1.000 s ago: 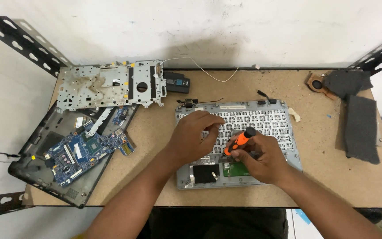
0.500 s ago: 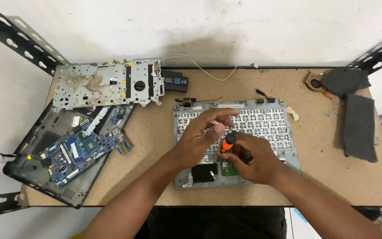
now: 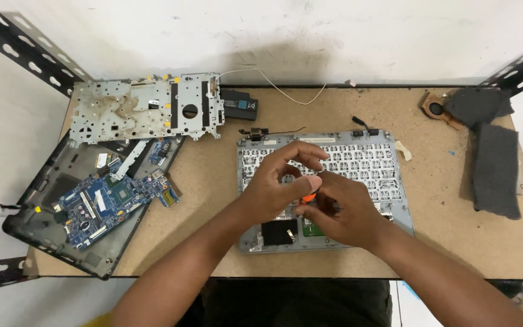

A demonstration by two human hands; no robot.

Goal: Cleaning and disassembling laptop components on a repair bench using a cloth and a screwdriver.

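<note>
Since a second ago both hands have drawn together over the keyboard frame (image 3: 325, 188) at the tabletop's (image 3: 213, 181) six o'clock edge, the right hand (image 3: 340, 212) now closed over the orange screwdriver (image 3: 309, 196), the left hand (image 3: 279, 184) pinching at its tip.

White label on black battery pack (image 3: 241, 106).

Both hands meet over the upturned laptop keyboard shell (image 3: 325, 191) on the bench (image 3: 213, 200), right hand (image 3: 340, 212) with its grip closed around an orange-handled screwdriver (image 3: 309, 197), left hand (image 3: 279, 181) pinching right beside that grip, blue motherboard (image 3: 113, 203) way off left.
</note>
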